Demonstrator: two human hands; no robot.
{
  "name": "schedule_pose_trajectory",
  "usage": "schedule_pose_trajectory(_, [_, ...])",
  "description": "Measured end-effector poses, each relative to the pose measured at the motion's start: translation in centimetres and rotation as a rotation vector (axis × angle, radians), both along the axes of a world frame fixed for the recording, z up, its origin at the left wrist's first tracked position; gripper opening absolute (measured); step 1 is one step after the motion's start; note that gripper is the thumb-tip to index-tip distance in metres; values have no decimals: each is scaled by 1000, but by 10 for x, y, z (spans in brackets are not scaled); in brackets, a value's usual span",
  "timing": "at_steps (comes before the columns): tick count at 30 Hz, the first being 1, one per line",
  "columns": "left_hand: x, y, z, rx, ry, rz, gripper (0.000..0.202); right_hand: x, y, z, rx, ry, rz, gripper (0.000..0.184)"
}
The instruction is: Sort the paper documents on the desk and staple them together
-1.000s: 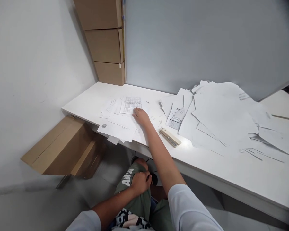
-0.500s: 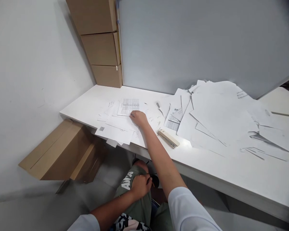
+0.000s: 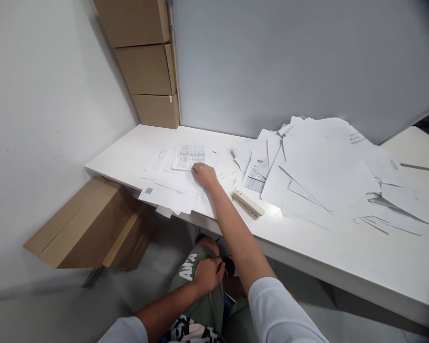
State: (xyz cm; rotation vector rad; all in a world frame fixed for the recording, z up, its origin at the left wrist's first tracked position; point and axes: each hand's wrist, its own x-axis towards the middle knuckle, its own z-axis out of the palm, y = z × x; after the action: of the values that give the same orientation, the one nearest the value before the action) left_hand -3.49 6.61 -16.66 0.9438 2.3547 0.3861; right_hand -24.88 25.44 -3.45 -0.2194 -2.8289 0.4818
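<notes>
Saw a carton (image 3: 86, 228) at near left, below the white table (image 3: 117, 148), and stacked boxes (image 3: 145, 69) at far left. Found loose papers (image 3: 171, 181) on the table's left part, including a gridded sheet (image 3: 188, 156). Saw the right hand (image 3: 204, 175) curled at that sheet's near right corner; could not tell if gripping. Saw the left hand (image 3: 209, 275) loosely curled on green shorts (image 3: 212, 307); could not tell if holding anything. Noted a stapler (image 3: 248, 205) rightward, then a large paper pile (image 3: 329, 164).

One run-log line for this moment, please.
Right hand: at corner of gridded sheet; Left hand: on green shorts; Paper pile: on table
</notes>
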Motion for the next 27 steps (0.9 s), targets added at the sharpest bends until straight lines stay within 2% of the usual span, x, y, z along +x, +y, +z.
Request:
schedule_pose_trajectory(7, [1,0,-6,11,35,-21,34,1,0,0,14,-10,1,27])
schedule_pose_trajectory(13, [2,-2,-2,44,45,-29,34,-2,-1,-2,88,-25,7,31])
schedule_pose_trajectory(22, [4,-2,1,44,50,-12,33,-3,-4,-2,78,-26,-8,32])
schedule_pose_trajectory(24, [4,-2,1,42,49,-6,32,-1,-4,-1,9,5,-65,32])
schedule_pose_trajectory(27, [3,-2,1,37,46,-2,32,3,-1,0,-243,114,-182,30])
